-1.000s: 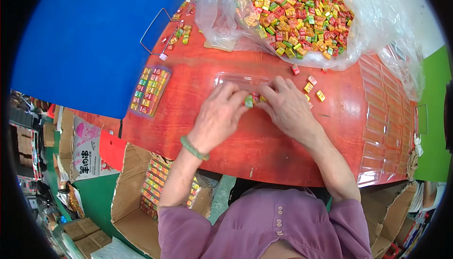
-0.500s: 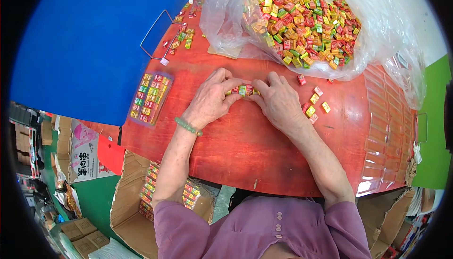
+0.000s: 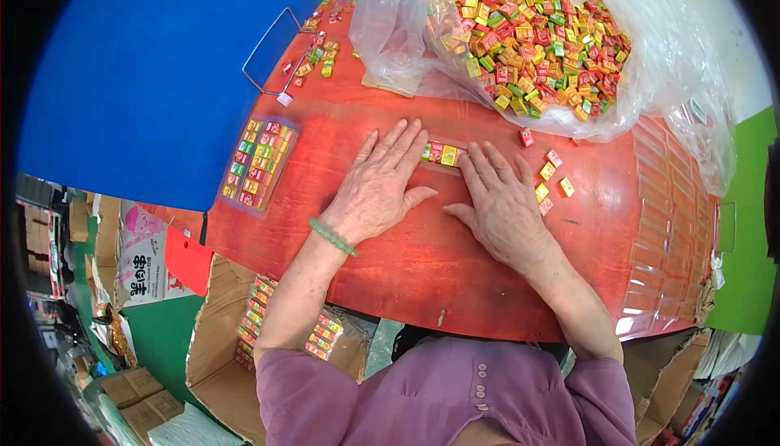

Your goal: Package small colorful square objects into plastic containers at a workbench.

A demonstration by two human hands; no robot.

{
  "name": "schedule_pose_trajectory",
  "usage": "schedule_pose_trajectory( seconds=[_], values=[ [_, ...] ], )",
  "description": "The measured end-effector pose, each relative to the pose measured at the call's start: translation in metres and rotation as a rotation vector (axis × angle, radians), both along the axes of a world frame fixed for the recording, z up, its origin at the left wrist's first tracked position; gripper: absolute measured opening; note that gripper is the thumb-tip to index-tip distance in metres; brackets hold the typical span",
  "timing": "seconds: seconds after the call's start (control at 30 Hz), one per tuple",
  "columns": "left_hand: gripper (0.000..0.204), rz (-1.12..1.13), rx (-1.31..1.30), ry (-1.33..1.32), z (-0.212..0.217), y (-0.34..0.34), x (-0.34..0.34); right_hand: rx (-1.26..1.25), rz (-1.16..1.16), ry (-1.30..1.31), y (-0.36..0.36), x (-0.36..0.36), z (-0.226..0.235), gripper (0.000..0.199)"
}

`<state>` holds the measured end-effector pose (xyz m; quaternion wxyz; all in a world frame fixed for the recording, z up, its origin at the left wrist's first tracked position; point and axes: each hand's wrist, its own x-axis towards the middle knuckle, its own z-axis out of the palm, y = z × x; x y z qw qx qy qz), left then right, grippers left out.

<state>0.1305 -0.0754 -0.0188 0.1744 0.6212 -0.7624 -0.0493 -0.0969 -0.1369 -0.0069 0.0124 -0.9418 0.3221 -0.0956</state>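
Note:
A short row of small wrapped candies (image 3: pixel 440 153) in red, yellow and green lies in a narrow clear plastic strip on the red table. My left hand (image 3: pixel 378 171) rests flat over the strip's left part, fingers stretched out and hiding the candies under it. At the strip's right end, my right hand (image 3: pixel 508 206) lies with its fingers straight and its thumb apart. Neither hand grasps anything. To the left is a clear tray filled with rows of candies (image 3: pixel 258 163). Several loose candies (image 3: pixel 548 171) lie just beyond my right hand.
A large clear plastic bag (image 3: pixel 390 23) heaped with candies (image 3: pixel 532 40) stands at the back. Empty clear trays (image 3: pixel 662 235) are stacked at the right. A blue panel (image 3: pixel 162 80) with a wire handle covers the left. Below the table edge, a cardboard box (image 3: pixel 215 357) holds filled trays.
Both hands have let go of the candy strip, which they pinched at its ends. Their fingers have straightened and now lie flat over and beside it.

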Motion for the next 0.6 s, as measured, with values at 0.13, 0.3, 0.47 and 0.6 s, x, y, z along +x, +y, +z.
schedule_pose_trajectory(
  seconds=[0.13, 0.3, 0.47, 0.6],
  values=[
    [0.083, 0.018, 0.034, -0.025, 0.0006, 0.0000, -0.0030, 0.012, -0.006, 0.001, 0.0015, -0.0027, -0.0033, 0.077],
    [0.083, 0.045, 0.024, -0.052, -0.0013, 0.0014, -0.0049, 0.029, 0.013, 0.019, 0.0016, -0.0056, -0.0054, 0.081],
    [0.079, 0.061, 0.000, -0.032, 0.0017, -0.0009, -0.0070, 0.043, -0.015, 0.003, 0.0027, -0.0069, -0.0057, 0.083],
    [0.075, 0.017, 0.011, -0.099, 0.0012, 0.0019, -0.0032, 0.069, -0.007, -0.004, 0.0021, -0.0035, -0.0072, 0.083]
  ],
)
